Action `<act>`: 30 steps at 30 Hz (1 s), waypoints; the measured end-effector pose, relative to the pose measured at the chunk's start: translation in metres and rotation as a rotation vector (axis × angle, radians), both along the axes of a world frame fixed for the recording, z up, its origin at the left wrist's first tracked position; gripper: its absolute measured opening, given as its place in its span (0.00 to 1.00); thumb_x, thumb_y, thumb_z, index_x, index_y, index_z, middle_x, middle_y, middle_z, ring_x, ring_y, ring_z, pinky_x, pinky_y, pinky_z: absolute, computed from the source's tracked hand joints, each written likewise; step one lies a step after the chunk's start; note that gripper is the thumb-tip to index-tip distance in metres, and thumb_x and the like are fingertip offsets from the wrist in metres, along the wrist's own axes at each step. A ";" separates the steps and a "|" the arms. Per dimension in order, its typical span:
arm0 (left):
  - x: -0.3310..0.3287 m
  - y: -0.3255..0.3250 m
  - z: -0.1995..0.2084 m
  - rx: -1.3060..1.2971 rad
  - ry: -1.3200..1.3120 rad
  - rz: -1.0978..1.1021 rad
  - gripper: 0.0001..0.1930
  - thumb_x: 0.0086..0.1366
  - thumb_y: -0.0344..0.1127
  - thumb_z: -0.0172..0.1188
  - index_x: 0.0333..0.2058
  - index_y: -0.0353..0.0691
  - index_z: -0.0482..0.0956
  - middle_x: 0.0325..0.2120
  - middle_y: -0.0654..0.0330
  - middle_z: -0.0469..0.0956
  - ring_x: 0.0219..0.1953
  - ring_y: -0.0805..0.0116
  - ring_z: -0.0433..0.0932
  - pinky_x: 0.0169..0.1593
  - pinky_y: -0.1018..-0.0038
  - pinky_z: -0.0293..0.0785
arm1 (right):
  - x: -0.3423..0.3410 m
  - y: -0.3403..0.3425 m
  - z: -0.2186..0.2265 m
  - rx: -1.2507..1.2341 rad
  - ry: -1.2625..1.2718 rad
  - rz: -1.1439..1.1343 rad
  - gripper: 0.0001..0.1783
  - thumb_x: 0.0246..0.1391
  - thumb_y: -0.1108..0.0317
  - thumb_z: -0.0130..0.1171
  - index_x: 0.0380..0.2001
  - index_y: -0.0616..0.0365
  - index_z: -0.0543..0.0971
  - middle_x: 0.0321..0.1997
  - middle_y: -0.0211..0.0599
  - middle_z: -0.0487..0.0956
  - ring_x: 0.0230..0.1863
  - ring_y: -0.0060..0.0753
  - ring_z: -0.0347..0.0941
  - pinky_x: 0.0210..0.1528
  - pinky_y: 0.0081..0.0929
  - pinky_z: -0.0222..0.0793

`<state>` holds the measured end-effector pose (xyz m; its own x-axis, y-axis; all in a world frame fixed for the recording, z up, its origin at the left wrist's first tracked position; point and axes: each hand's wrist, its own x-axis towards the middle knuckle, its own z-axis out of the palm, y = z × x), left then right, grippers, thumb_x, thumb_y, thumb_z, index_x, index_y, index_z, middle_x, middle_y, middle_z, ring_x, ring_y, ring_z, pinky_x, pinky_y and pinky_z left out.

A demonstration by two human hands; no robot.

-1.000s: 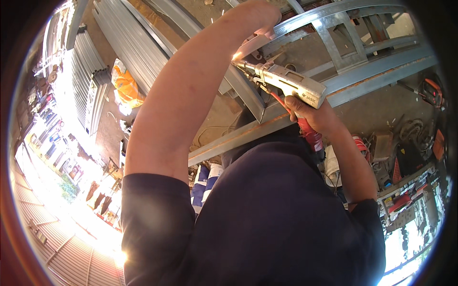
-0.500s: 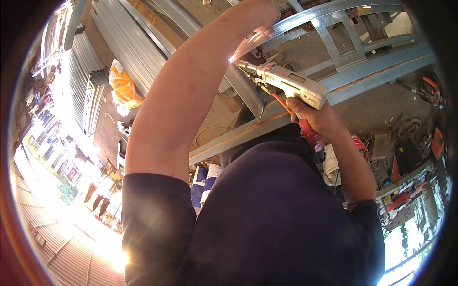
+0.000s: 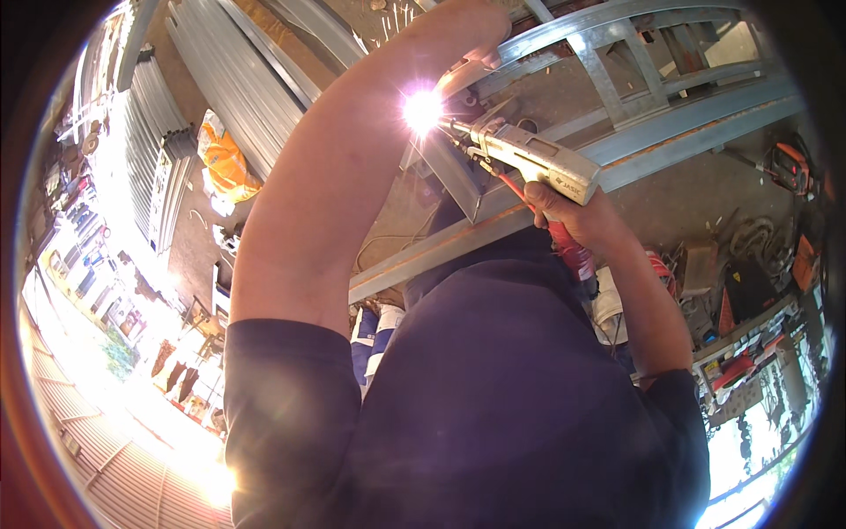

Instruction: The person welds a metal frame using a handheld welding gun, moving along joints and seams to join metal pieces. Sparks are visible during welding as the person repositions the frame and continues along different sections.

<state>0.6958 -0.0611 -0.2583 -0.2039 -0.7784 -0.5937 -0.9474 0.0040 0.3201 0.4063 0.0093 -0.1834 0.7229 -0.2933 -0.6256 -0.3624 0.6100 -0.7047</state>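
My right hand (image 3: 568, 212) is closed around the grip of a pale, boxy welding gun (image 3: 538, 159) with a red cable below. Its thin nozzle points left into a bright arc (image 3: 423, 110), whose glare hides the spot being welded. At the top, my left hand (image 3: 483, 31) bends its fingers over the end of a curved silvery metal bar (image 3: 538, 40), partly hidden behind my own forearm. That bar belongs to a metal frame with short crosspieces (image 3: 604, 84). A long straight rail (image 3: 493, 225) crosses in front of my body.
Long ribbed metal profiles (image 3: 233, 75) lie on the floor at the left, beside an orange and white bag (image 3: 229, 163). Coiled cable (image 3: 752, 236) and an orange and black tool (image 3: 790, 167) are at the right. A few sparks fly near the top.
The small glow at the nozzle has flared into a large bright arc. The welding gun and my right hand have shifted slightly left; my left hand stays at the bar.
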 end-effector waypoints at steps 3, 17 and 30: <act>0.006 0.007 -0.003 -0.016 -0.016 0.046 0.21 0.61 0.46 0.73 0.50 0.42 0.86 0.43 0.51 0.87 0.47 0.50 0.86 0.51 0.55 0.79 | -0.005 -0.003 -0.001 -0.010 0.001 0.036 0.22 0.66 0.58 0.68 0.55 0.61 0.78 0.38 0.32 0.80 0.30 0.24 0.75 0.33 0.28 0.76; -0.006 0.211 0.120 -0.212 0.112 1.280 0.22 0.68 0.53 0.68 0.37 0.35 0.87 0.22 0.59 0.78 0.28 0.72 0.73 0.37 0.68 0.74 | -0.100 -0.020 0.021 -0.348 0.050 -0.122 0.21 0.68 0.60 0.64 0.57 0.61 0.77 0.45 0.34 0.82 0.37 0.24 0.78 0.42 0.27 0.75; -0.209 0.334 0.063 -0.084 0.590 0.839 0.12 0.69 0.39 0.60 0.46 0.40 0.83 0.41 0.48 0.85 0.45 0.45 0.83 0.49 0.54 0.79 | -0.186 -0.003 0.114 -1.031 0.155 -0.569 0.16 0.64 0.78 0.59 0.54 0.62 0.77 0.43 0.41 0.83 0.30 0.26 0.77 0.33 0.29 0.78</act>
